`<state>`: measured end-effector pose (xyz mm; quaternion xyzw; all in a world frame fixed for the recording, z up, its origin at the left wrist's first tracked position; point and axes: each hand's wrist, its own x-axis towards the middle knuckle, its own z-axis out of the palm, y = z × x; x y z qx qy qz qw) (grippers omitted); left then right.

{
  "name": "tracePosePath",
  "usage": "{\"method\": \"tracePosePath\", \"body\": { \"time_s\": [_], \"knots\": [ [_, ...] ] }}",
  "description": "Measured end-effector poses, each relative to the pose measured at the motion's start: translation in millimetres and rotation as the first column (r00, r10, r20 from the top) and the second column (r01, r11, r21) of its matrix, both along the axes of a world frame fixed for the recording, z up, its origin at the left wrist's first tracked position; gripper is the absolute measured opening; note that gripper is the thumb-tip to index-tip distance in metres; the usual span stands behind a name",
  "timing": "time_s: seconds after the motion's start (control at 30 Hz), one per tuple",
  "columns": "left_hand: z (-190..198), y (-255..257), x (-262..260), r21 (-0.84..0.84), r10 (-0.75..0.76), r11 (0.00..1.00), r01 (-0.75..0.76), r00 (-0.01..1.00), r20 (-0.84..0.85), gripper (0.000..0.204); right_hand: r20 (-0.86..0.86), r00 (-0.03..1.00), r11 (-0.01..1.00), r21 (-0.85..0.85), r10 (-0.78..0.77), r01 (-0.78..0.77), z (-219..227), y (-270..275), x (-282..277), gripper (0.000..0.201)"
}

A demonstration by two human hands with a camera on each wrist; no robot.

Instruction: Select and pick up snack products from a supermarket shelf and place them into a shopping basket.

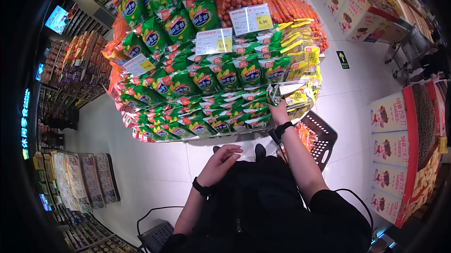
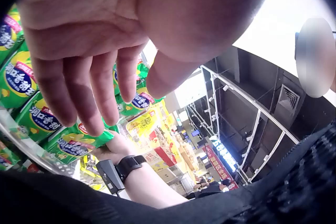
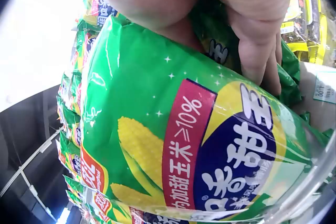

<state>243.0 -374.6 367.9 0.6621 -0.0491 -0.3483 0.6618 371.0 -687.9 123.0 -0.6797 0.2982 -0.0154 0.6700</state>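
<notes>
In the head view, my right hand [image 1: 278, 111] reaches to the right end of a shelf row of green snack bags [image 1: 228, 76]. The right wrist view has the right hand [image 3: 241, 8] at the top, its thumb and fingers around a shaded green bag [image 3: 218, 50]. Most of that bag is hidden behind another green bag [image 3: 152, 98] with corn cobs printed on it. My left hand [image 1: 218, 163] hangs in the air before my body, away from the display. Its fingers [image 2: 79, 90] are loosely bent, holding nothing.
Price cards [image 1: 213, 41] stand among the stacked bags. Yellow packs [image 1: 300, 95] sit right of the green ones. A dark basket [image 1: 324, 135] with orange packs is on the floor by my right forearm. Printed cartons [image 1: 390, 145] line the right side; stacked goods [image 1: 84, 180] stand left.
</notes>
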Motion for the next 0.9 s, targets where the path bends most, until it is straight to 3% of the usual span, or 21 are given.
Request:
{"method": "tracePosePath", "body": {
  "time_s": [0.13,0.17,0.23,0.27,0.37,0.4,0.5,0.53,0.63,0.67,0.8,0.9],
  "knots": [
    [-1,-4,2,0.042,-0.052,0.998,0.052,0.999,-0.004,0.034,0.052,0.993,0.994,-0.001,0.107,-0.107,18,-12,-24,0.082],
    [0,-4,1,0.072,-0.065,0.995,0.064,0.998,0.014,0.035,0.02,0.99,0.967,-0.214,0.142,-0.135,39,-13,-34,0.082],
    [2,-5,2,0.13,-0.089,0.988,0.082,0.995,0.052,0.035,-0.063,0.979,0.777,-0.6,0.192,-0.191,87,-13,-53,0.083],
    [2,-4,3,0.127,-0.078,0.989,0.072,0.996,0.043,0.035,0.034,0.983,0.725,-0.68,0.183,-0.111,107,-12,-55,0.073],
    [-2,-4,2,0.112,-0.054,0.992,0.052,0.998,0.022,0.036,0.167,0.969,0.709,-0.705,0.185,-0.014,126,-8,-35,0.062],
    [-4,-5,2,0.105,-0.051,0.993,0.048,0.998,0.023,0.036,0.198,0.964,0.663,-0.748,0.176,0.032,127,-5,-27,0.049],
    [-2,-9,4,0.114,-0.065,0.992,0.06,0.997,0.04,0.035,0.177,0.974,0.676,-0.736,0.145,0.033,118,0,-5,0.043],
    [0,-9,2,0.124,-0.07,0.99,0.064,0.997,0.043,0.035,0.245,0.964,0.66,-0.741,0.1,0.12,115,3,-2,0.032],
    [0,-7,0,0.134,-0.061,0.989,0.054,0.997,0.049,0.035,0.263,0.964,0.745,-0.65,0.036,0.149,105,-1,2,0.025],
    [0,-6,-1,0.136,-0.045,0.99,0.038,0.998,0.048,0.035,0.279,0.96,0.731,-0.657,0.011,0.183,101,-3,4,0.023],
    [-3,-2,-4,0.121,0.0,0.993,-0.006,0.999,0.053,0.034,0.089,0.996,0.663,-0.747,0.017,0.055,87,-19,18,0.022],
    [-1,-2,-5,0.109,0.01,0.994,-0.015,0.999,0.046,0.034,0.028,0.999,0.686,-0.726,-0.035,0.044,96,-21,25,0.022]
  ]
}}
